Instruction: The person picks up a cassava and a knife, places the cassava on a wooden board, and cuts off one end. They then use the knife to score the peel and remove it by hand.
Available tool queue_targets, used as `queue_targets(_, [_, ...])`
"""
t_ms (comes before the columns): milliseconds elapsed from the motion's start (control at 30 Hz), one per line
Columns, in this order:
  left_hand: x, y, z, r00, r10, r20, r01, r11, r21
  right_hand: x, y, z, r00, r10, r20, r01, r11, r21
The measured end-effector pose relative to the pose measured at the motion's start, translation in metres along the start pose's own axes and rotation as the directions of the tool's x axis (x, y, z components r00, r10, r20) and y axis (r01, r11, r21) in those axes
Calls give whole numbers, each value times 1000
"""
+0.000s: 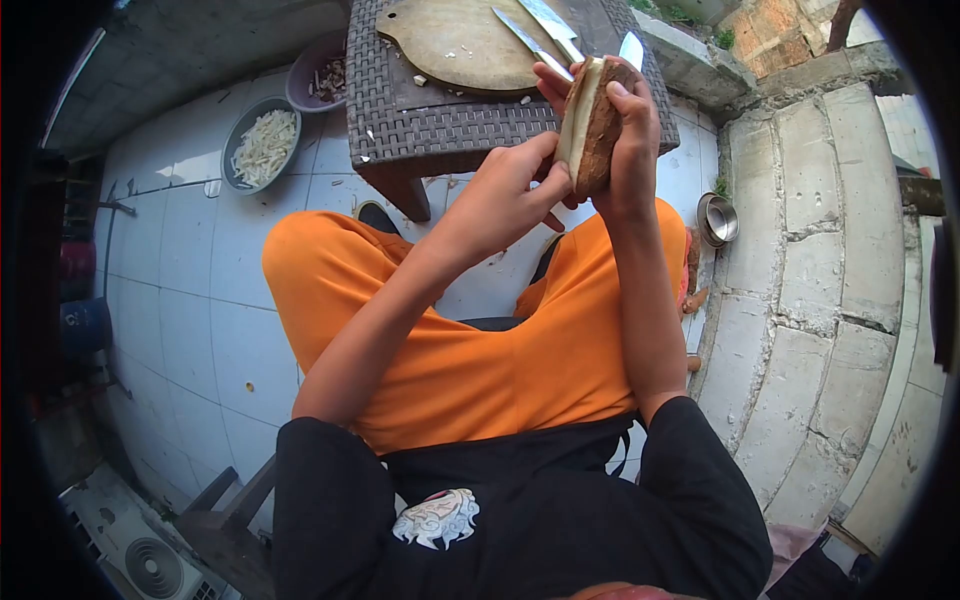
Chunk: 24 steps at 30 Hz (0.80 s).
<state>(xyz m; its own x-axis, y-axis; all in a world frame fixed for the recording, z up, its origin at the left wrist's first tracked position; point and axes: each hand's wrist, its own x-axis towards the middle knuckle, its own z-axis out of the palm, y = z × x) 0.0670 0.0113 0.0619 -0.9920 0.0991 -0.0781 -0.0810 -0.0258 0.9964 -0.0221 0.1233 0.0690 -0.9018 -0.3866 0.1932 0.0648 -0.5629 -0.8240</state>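
My right hand (632, 135) is wrapped round a thick piece of brown-skinned root (600, 135), which looks like cassava. The root is tilted nearly upright, and a pale strip of flesh shows down its left side. With thumb and fingers closed, my left hand (515, 195) pinches the lower left edge of the root. A short knife blade (631, 50) shows just beyond my right fingers; its handle is hidden. Past my hands, two knives (530, 37) lie on a wooden cutting board (455, 45) dotted with pale crumbs.
The board rests on a dark woven table (430, 140). On the tiled floor to the left stand a bowl of pale strips (265, 150) and a bowl of brown scraps (325, 80). Metal bowls (717, 218) sit right, beside a concrete block ledge (800, 260).
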Motion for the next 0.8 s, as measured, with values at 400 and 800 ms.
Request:
queue_targets(400, [-4, 0, 1, 987, 159, 5, -158, 984, -78, 6, 1, -7, 995, 6, -104, 28, 947, 320])
queue_targets(800, [-1, 1, -12, 821, 525, -224, -299, 730, 614, -8, 19, 5, 998, 45, -54, -49, 997, -62])
